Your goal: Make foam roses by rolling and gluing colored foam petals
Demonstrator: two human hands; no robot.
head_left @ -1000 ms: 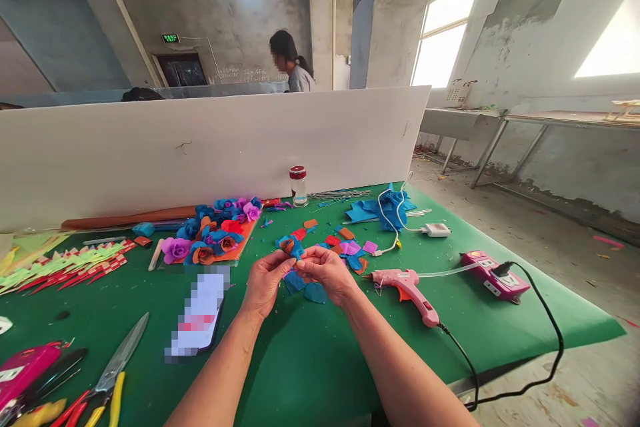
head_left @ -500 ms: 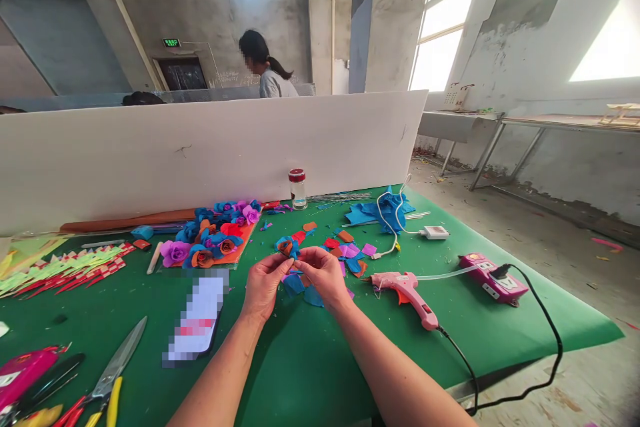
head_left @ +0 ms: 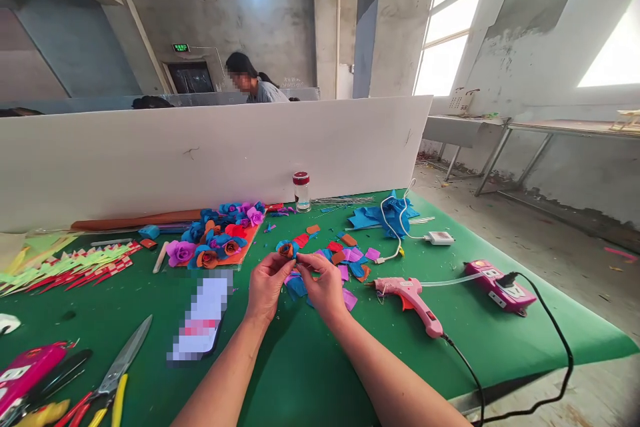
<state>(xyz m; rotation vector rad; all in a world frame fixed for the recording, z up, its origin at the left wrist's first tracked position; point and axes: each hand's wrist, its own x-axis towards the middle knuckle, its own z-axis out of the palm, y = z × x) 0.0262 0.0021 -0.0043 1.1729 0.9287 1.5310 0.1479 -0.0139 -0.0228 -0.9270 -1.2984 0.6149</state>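
Between my two hands is a small paper flower (head_left: 286, 249) with an orange-brown centre and blue outer petals. My left hand (head_left: 267, 281) pinches it at the base from the left. My right hand (head_left: 323, 280) has thumb and forefinger pressed together at its right side, close to the left fingertips; exactly what those fingers grip is hidden. Loose paper petals (head_left: 349, 295) in purple, blue, red and orange lie behind and beside the right hand. A pink glue gun (head_left: 410, 299) rests on its side to the right.
Finished paper flowers (head_left: 215, 235) lie at the back left. A phone (head_left: 201, 320), scissors (head_left: 123, 360) and patterned strips (head_left: 75, 267) are on the left. Behind stand a red-lidded jar (head_left: 301, 191) and a white board (head_left: 225, 153). A cabled power strip (head_left: 500, 287) sits right; a person (head_left: 255, 83) is beyond.
My view has shifted slightly, moving the table things a little to the right. The flower stays between my fingers, its centre turned more towards me. The person beyond the board has bent lower.
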